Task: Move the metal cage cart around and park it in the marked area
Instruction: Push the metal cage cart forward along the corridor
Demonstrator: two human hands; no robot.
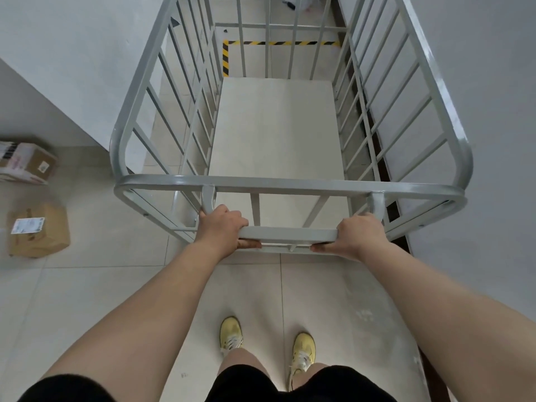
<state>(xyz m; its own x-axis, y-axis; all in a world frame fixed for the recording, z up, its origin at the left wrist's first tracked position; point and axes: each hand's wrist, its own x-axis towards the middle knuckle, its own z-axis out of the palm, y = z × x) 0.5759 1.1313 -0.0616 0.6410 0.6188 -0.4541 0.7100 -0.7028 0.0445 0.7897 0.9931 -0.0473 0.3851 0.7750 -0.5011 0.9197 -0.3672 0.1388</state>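
- A grey metal cage cart (278, 126) stands on the tiled floor (116, 271) straight ahead of the person, its barred sides rising around a pale flat deck (275, 129)
- The left hand (222, 227) grips the left end of the cart's push bar (288, 234), fingers curled over the top and the thumb tucked beneath
- The right hand (358, 235) grips the right end of the same bar in the same way, fingers wrapped over, thumb under
- Both arms reach forward nearly straight, and the two hands sit well apart, one at each end of the bar
- Black-and-yellow striped tape (278, 43) marks a corner on the floor beyond the far end of the cart; one strip runs across and the other runs back toward the cart along its left side
- The tape shows through the far bars, so the cart's deck lies just short of the cross strip; whether the front wheels are past the tape cannot be told
- A grey wall (478, 82) runs close along the cart's right side, and another wall (72, 53) stands to its left
- Two cardboard boxes (39, 230) with labels lie on the floor at the left, well apart from the cart
- The person's feet in yellow shoes (231, 333) stand on the tiles behind the bar, between the arms
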